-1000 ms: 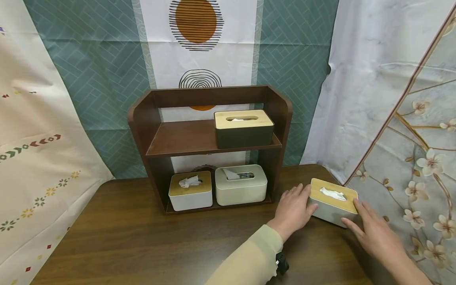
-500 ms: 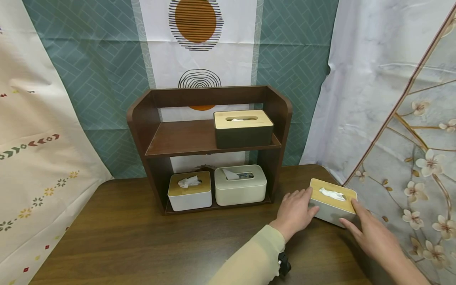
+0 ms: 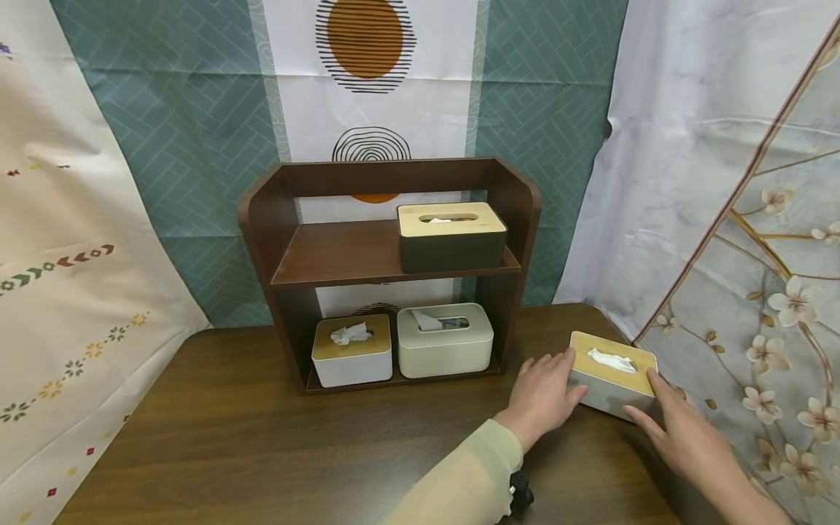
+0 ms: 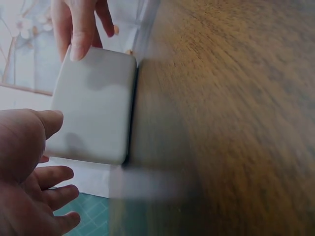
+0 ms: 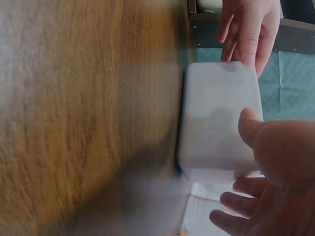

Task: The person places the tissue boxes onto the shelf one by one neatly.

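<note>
A tissue box (image 3: 610, 390) with a grey-white body and wooden lid stands at the table's right side, a white tissue showing in its slot. My left hand (image 3: 541, 390) holds its left end, thumb against the front face and forefinger round the corner. At the other end my right hand (image 3: 689, 437) holds the right corner, forefinger by the lid's edge and thumb at the front. In the left wrist view the left hand's (image 4: 29, 167) lower fingers hang off the box. The right wrist view shows the right thumb (image 5: 251, 125) on the front face.
Left of the hands stands a dark brown two-tier shelf (image 3: 259, 233). Its upper tier bears a dark green tissue box (image 3: 453, 251); below are a white wood-lidded box (image 3: 354, 368) and a cream one (image 3: 446, 357). A floral curtain (image 3: 755, 292) hangs close on the right.
The tissue box has shifted very slightly left and towards me, with both hands staying on its ends. The shelf and its boxes have not moved.
</note>
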{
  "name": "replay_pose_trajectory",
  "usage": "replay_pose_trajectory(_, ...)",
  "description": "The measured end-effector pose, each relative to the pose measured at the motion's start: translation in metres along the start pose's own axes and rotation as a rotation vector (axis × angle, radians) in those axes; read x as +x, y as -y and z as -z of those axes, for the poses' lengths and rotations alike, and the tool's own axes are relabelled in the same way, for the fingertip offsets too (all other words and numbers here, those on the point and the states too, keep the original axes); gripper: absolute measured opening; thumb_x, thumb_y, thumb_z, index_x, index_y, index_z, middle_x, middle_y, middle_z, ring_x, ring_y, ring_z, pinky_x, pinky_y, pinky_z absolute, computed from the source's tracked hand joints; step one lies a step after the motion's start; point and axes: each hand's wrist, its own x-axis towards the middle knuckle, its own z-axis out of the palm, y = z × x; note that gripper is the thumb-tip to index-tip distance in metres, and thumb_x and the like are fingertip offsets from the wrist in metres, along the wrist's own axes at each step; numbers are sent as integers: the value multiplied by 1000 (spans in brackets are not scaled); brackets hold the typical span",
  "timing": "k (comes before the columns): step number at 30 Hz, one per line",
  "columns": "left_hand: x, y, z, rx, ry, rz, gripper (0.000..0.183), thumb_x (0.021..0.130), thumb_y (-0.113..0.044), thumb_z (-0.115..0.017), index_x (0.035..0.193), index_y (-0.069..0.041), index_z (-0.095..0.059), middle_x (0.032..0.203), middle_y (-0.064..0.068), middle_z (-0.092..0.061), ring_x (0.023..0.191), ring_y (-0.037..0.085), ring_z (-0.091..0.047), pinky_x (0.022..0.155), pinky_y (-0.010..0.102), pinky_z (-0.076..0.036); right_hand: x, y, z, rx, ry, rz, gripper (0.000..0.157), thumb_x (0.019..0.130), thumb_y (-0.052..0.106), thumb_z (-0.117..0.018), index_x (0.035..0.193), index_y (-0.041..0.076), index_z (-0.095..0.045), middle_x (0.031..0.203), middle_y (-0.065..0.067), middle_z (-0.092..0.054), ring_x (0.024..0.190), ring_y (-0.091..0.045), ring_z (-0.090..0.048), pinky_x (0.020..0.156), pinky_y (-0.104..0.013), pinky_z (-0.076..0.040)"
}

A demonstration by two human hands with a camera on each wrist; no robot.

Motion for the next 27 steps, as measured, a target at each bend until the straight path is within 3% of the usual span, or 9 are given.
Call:
replay_pose_trajectory(11,-13,4,6,-8,-2,4,66,111,-54,-64,167,-24,-49,162,-10,-56,149,11,-53,124,39,-40,-8,8,-3,21,-35,49,91,112,41,-68,166,-17,-24,159,-49,-34,138,-71,-43,102,-82,-42)
replay_pose_trajectory(21,-24,8,8,-15,-13,-4,65,111,-54,-63,167,-24,-50,162,-10,-57,149,11,-54,124,41,-40,-14,16,-5,27,14,28,92,113,44,-64,167,-16,-20,161,-48,-32,138,-71,-43,98,-82,-43)
replay_pose_trajectory(27,-29,11,8,-25,-26,2,66,110,-53,-66,167,-23,-50,160,-13,-58,147,11,-56,123,42,-41,-17,20,-7,36,-4,39,90,113,42,-65,166,-17,-22,157,-50,-36,135,-71,-47,97,-81,-45)
